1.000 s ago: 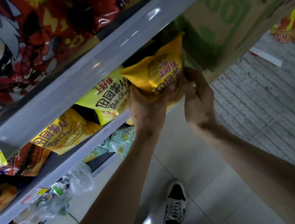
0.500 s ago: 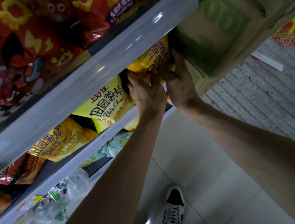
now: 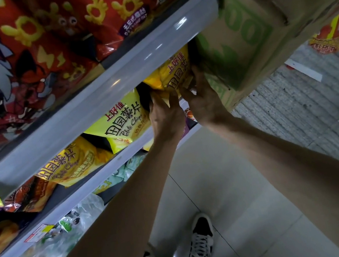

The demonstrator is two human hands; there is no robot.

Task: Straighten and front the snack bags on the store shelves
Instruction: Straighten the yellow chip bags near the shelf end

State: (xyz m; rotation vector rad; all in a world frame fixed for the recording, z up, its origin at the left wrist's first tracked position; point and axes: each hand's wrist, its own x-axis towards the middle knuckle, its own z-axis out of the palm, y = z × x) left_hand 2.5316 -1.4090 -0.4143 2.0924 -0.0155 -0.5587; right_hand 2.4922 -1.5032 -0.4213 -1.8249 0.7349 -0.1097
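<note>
Bag of yellow potato chips (image 3: 176,70) right at the far right end of its row, tucked under the pale lip of the upper shelf (image 3: 110,82). That's the one I'm on. Left grip (image 3: 165,117) is up against the bag's lower edge, fingers spread and fairly straight, pressing rather than wrapping. Right grip (image 3: 202,102) is on the bag's right side, fingers reaching up along its edge, also extended, nothing curled around the pack that I can see. Both grips are touching it, side by side, nearly brushing each other. The bag faces out, its print readable, tilted a little to the right.

Just beside it on the right is a cardboard box (image 3: 244,31) with green printing, and the back of my right grip is very close to it. I can't tell whether they're in contact.

To the left, a second yellow bag (image 3: 126,122) leans forward with its label showing, and a third yellow bag (image 3: 68,166) lies further along, slanted. Big red snack bags (image 3: 59,46) crowd the shelf above. Lower down there are clear plastic packs (image 3: 69,232) and a price tag (image 3: 38,233) on a shelf edge. Below me are pale floor tiles (image 3: 230,185) and black-and-white sneakers (image 3: 199,243).
</note>
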